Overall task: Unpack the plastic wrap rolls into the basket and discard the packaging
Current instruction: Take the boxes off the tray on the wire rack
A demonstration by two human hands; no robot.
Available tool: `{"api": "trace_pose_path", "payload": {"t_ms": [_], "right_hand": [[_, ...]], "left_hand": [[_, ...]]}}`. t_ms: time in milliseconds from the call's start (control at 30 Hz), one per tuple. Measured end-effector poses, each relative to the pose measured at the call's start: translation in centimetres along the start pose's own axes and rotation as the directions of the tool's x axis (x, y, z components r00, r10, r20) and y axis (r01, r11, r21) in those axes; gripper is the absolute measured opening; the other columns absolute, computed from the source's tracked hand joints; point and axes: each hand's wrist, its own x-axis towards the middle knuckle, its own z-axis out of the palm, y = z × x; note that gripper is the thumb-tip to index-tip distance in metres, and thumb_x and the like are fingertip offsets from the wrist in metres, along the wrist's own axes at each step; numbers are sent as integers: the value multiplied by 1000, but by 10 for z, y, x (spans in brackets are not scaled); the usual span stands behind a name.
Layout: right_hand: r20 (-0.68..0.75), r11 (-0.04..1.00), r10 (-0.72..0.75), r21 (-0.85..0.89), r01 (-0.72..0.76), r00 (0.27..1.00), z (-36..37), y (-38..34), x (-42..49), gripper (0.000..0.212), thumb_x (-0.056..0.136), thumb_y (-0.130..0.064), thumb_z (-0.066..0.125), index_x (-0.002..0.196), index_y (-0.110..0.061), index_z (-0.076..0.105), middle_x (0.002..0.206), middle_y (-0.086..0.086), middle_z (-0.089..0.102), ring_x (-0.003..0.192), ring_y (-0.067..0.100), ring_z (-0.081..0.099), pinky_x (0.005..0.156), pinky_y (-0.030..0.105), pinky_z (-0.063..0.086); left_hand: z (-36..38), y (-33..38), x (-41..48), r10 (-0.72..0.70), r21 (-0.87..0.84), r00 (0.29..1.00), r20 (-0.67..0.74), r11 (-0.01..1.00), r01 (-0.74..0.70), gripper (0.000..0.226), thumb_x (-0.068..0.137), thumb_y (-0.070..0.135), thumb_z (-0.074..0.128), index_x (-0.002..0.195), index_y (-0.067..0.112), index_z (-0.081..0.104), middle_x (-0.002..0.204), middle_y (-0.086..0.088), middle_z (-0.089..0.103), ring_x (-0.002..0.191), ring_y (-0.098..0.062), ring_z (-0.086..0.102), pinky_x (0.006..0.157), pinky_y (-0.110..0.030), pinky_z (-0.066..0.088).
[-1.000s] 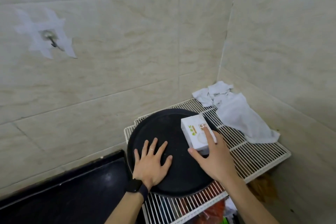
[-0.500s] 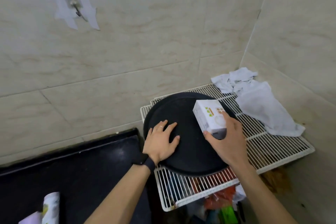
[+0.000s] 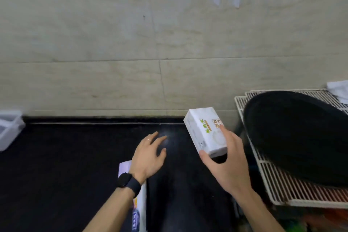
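The job looks barely begun: the white box (image 3: 205, 130), presumably the packaging with the plastic wrap rolls inside, appears closed, and no loose roll shows anywhere. It is held in the air by the right hand (image 3: 224, 162), whose fingers are clamped on its near end, index finger along the printed face and thumb on the left side, over the dark countertop (image 3: 66, 165) at about four o'clock from the middle of the view. The left hand (image 3: 148, 156) hovers just left of it, holding nothing, fingers spread and slightly curled, a dark watch (image 3: 129, 182) on the wrist. Under that forearm, at six o'clock, lies a second long printed package (image 3: 140, 203), partly hidden; whether it is more wrap cannot be told. Left to do, as I judge it: open the box, take out the rolls, put them in the basket, then throw the packaging away. As for containers, a pale plastic bin (image 3: 9, 130) sits at the nine o'clock edge, blurred, its contents unreadable; it may be the basket, but that is unsure. At three o'clock a white wire rack (image 3: 273, 181) carries a large black round pan (image 3: 301, 137), empty as far as can be seen, and a white cloth (image 3: 339, 90) at its far corner
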Motion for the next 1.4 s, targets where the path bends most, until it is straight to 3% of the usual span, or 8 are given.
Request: {"api": "trace_pose_path", "payload": {"t_ms": [300, 533, 800, 900, 1000, 1133, 1233, 1400], "right_hand": [[278, 978, 133, -191, -80, 951, 163, 28, -91, 94, 75, -48, 78, 151, -39, 24, 144, -8, 31, 126, 14, 45, 96, 29, 49], [195, 935, 247, -304, -181, 949, 206, 49, -129, 96, 78, -43, 78, 154, -25, 21, 152, 5, 26, 132, 28, 38, 106, 44, 45], [215, 806, 365, -559, -192, 906, 221, 61, -141, 101, 79, -56, 69, 153, -24, 8, 157, 12, 20, 132, 40, 39, 106, 53, 43], [247, 745, 417, -644, -173, 875, 220, 56, -135, 105, 78, -65, 64, 152, -24, 2, 161, 14, 9, 143, 39, 22, 117, 54, 28], [217, 754, 343, -644, -130, 914, 215, 41, -135, 93, 80, -65, 61, 150, -19, 22, 162, 16, 6, 147, 37, 11, 119, 54, 19], [269, 863, 120, -503, 33, 956, 225, 15, -130, 61, 84, -46, 67, 133, -15, 49, 152, 11, 31, 139, 28, 25, 108, 50, 41], [417, 911, 93, -403, 92, 904, 245, 1, -129, 49, 90, -41, 63, 131, -20, 50, 147, 3, 36, 135, 19, 33, 104, 39, 46], [548, 891, 191, -445, 91, 814, 272, 10, -135, 53, 91, -44, 59, 135, -23, 38, 141, 4, 39, 119, 23, 47, 90, 37, 53]], "left_hand": [[35, -148, -91, -255, 79, 952, 167, 966, 245, 81, 76, 54, 19, 148, 22, 39, 156, -13, 33, 141, -32, 33, 116, -43, 30], [60, -173, -118, -205, 126, 896, 394, 978, 168, 70, 99, 46, 33, 157, 20, 3, 165, 3, -10, 151, -18, -2, 120, -48, 13], [70, -173, -122, -205, 133, 902, 380, 977, 166, 68, 102, 44, 29, 156, 18, -4, 164, 3, -15, 151, -18, -7, 120, -51, 13], [68, -174, -121, -201, 132, 894, 401, 978, 161, 69, 102, 45, 27, 156, 19, -6, 163, 4, -16, 151, -18, -8, 120, -52, 10], [65, -173, -120, -215, 104, 896, 390, 976, 189, 71, 100, 44, 34, 156, 19, -1, 165, 3, -10, 151, -20, -2, 120, -51, 13], [60, -169, -114, -272, -21, 908, 317, 956, 294, 68, 96, 45, 44, 154, 22, 18, 165, 1, 1, 146, -27, 19, 115, -47, 27], [62, -166, -106, -361, -67, 884, 297, 916, 396, 64, 92, 52, 49, 147, 30, 23, 164, -6, -2, 133, -37, 37, 101, -47, 43], [66, -162, -98, -464, -171, 831, 307, 832, 528, 72, 82, 47, 61, 140, 35, 19, 132, -12, 45, 103, -39, 58, 83, -45, 51]]}}
